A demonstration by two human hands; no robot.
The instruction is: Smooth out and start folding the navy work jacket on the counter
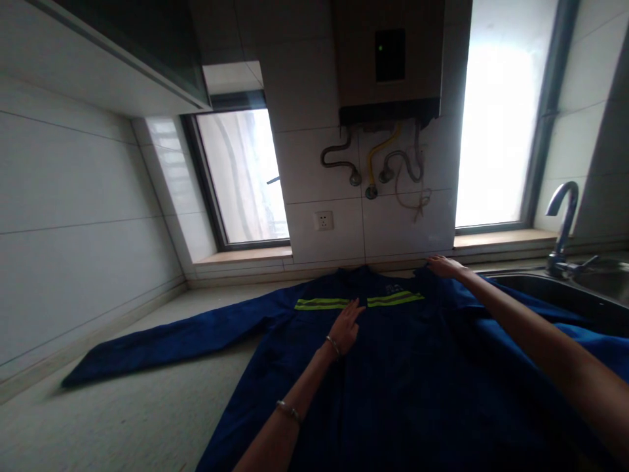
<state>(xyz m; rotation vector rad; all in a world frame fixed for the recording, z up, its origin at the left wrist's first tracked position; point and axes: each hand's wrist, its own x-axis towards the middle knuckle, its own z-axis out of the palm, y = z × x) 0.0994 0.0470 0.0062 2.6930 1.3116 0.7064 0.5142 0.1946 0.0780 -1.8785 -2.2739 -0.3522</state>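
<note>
Blue jacket [393, 367] lies beneath our left hand [346, 326], fingers outstretched. We cannot tell whether our right hand [445, 267] grips its shoulder.

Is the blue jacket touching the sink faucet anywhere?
Apart. The head view shows part of the dark sink basin between the edge of the blue jacket and the faucet.

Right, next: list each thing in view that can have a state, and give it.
Blue jacket, spread over counter, front up
Left hand, resting on jacket
Right hand, at jacket's shoulder, grip unclear
Wall unit, green light lit
Socket, nothing plugged in
Faucet, no water visible
Windows, open or shut unclear
</note>
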